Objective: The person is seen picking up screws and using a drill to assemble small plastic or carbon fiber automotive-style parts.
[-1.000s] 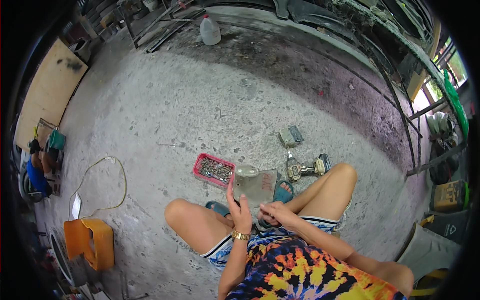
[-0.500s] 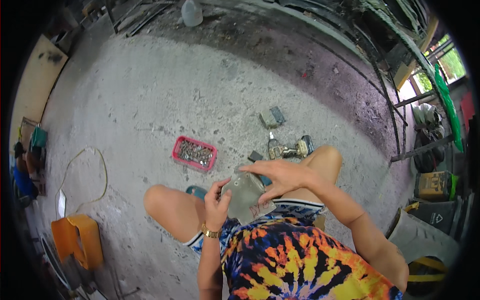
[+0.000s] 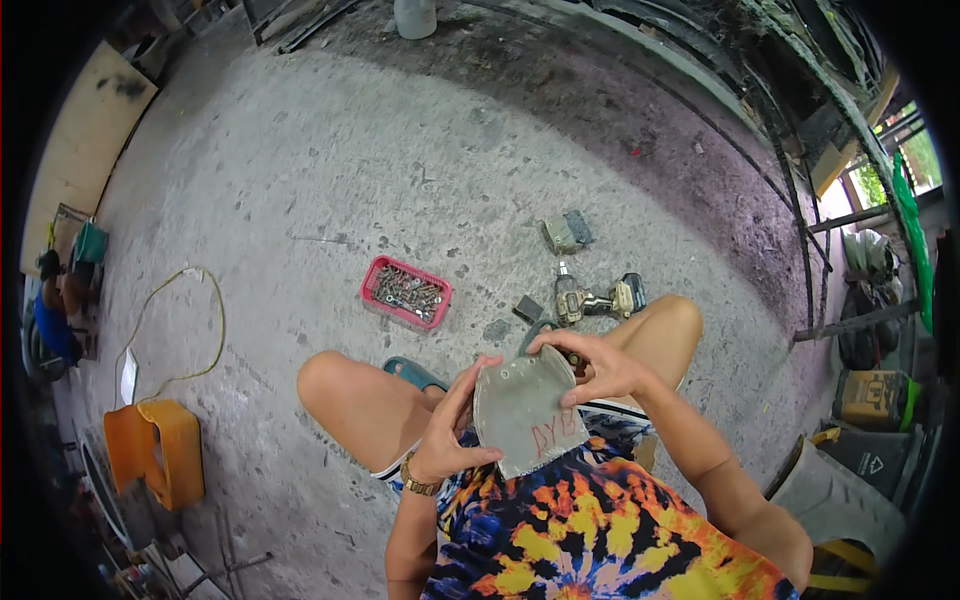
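Note:
A flat grey-green plate [image 3: 518, 408] with red handwriting and small holes near its far edge is held tilted above my lap. My left hand [image 3: 452, 428] grips its left side, fingers along the edge and thumb near the lower corner. My right hand [image 3: 603, 368] holds the far right edge, with the thumb on the face and fingers curled over the top. Beyond the hands on the floor, a pink plastic basket [image 3: 377, 298] holds many bolts [image 3: 408, 290]. A cordless impact driver [image 3: 590, 303] lies to the right, past my right hand.
A small dark block [image 3: 527, 308] and a grey block [image 3: 568, 231] lie near the driver. At the left are an orange plastic chair [image 3: 180, 455], a looped cord [image 3: 222, 335] and another person [image 3: 55, 315]. A metal rack [image 3: 790, 190] and boxes [image 3: 876, 398] line the right side.
The plate has turned its face more toward me. My left hand has slid lower along its edge, and my right hand has closed around the far right edge. The whole view has shifted slightly.

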The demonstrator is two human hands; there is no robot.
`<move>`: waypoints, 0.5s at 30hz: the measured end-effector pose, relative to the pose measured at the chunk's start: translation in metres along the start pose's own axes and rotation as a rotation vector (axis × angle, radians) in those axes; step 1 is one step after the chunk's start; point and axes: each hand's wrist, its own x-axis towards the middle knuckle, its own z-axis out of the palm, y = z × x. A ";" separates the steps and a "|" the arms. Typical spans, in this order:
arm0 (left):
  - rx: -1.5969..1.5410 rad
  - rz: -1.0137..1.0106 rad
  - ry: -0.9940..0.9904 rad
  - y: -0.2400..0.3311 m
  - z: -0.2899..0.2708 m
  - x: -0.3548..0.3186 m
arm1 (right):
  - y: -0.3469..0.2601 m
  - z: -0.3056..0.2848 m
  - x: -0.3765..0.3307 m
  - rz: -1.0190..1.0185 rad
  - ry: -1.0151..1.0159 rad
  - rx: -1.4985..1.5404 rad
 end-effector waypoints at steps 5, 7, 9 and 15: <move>0.094 0.095 -0.003 0.010 0.006 0.002 | -0.004 0.011 -0.008 0.040 -0.042 0.295; 0.196 0.107 -0.051 0.014 0.004 0.002 | -0.005 0.008 -0.010 0.000 -0.073 0.223; 0.207 0.118 -0.054 0.015 0.003 0.002 | -0.009 0.012 -0.012 0.013 -0.068 0.264; 0.276 0.150 -0.006 0.022 0.007 0.001 | -0.021 0.015 -0.013 -0.008 -0.008 0.256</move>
